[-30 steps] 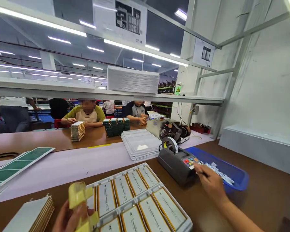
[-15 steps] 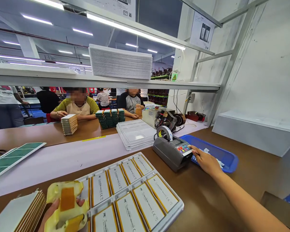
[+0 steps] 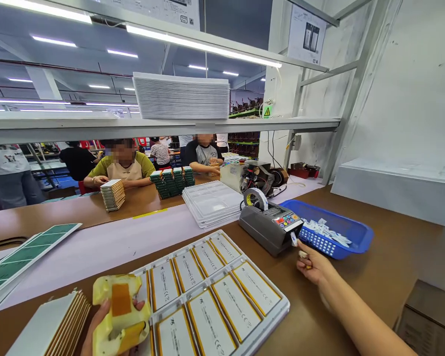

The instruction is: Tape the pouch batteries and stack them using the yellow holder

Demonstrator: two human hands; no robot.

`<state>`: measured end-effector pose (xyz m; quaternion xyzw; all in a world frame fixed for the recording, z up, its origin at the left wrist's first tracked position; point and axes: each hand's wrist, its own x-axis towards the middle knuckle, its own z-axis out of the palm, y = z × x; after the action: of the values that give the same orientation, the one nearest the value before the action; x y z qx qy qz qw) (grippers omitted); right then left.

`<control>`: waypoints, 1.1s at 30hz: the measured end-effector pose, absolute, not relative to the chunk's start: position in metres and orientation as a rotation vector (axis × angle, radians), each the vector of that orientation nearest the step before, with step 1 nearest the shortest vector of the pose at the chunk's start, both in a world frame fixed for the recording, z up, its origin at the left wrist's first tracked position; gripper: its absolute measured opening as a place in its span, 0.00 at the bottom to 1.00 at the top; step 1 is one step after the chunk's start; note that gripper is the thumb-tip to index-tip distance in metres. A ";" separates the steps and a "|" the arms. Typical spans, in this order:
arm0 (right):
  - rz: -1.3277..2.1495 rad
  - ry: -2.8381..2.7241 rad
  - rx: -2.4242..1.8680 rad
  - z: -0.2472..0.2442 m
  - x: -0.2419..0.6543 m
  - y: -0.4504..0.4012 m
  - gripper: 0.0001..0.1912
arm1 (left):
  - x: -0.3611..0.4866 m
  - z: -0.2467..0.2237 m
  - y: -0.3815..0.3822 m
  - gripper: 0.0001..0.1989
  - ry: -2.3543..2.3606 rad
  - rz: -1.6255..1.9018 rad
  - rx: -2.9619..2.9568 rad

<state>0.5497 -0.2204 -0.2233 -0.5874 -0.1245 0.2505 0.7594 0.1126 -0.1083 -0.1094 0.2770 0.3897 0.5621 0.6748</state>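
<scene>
My left hand [image 3: 96, 321] grips a yellow moulded fixture [image 3: 107, 316] with an orange tape patch on it, held over the left end of a clear tray [image 3: 286, 307]. Labelled battery packs [image 3: 224, 309] lie in the tray's compartments in two rows. My right hand [image 3: 313, 264] pinches a small white tape piece [image 3: 294, 239] at the front outlet of a grey tape dispenser [image 3: 267, 227]. A tape roll [image 3: 256, 199] stands on top of the dispenser. Left of the fixture is a stack of flat battery packs [image 3: 48, 321].
Behind my right hand is a blue basket [image 3: 363, 236] holding small white pieces. Stacked empty trays [image 3: 211, 200] and a machine [image 3: 255, 175] stand behind the dispenser. Two co-workers [image 3: 128, 168] sit across the bench. A shelf [image 3: 170, 129] crosses above, and a carton [image 3: 430, 321] is at lower right.
My right hand has moved from the dispenser's button panel down to its outlet and now pinches a tape piece. The left hand still holds the fixture; the view has shifted slightly.
</scene>
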 end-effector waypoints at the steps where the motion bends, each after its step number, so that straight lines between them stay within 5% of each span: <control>1: 0.511 -0.223 -1.257 -0.219 0.545 -0.219 0.20 | 0.112 -0.110 -0.108 0.20 0.887 1.249 0.630; 4: 0.269 -0.363 -1.315 -0.199 0.525 -0.223 0.17 | 0.112 -0.112 -0.107 0.18 0.906 1.233 0.650; 7: 0.081 -1.140 -1.559 -0.168 0.500 -0.227 0.13 | 0.113 -0.113 -0.108 0.18 0.910 1.247 0.657; 10: 0.164 -1.979 -1.660 -0.140 0.482 -0.222 0.08 | 0.115 -0.112 -0.109 0.18 0.914 1.259 0.639; 14: 0.353 -2.366 -1.574 -0.127 0.476 -0.200 0.05 | 0.117 -0.109 -0.109 0.17 0.925 1.235 0.638; 21: 0.487 -2.079 -1.708 -0.158 0.482 -0.173 0.33 | 0.118 -0.108 -0.109 0.16 0.928 1.205 0.659; 26: 0.236 -1.695 -1.711 -0.183 0.475 -0.186 0.09 | 0.118 -0.107 -0.109 0.19 0.943 1.213 0.671; 33: -0.300 -0.991 -1.897 -0.187 0.561 -0.221 0.25 | 0.115 -0.111 -0.103 0.17 0.989 1.224 0.662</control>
<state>0.5611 -0.2214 -0.1874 -0.7744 -0.4047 -0.1226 0.4706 0.1153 -0.1034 -0.1114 0.2925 0.4365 0.5403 0.6573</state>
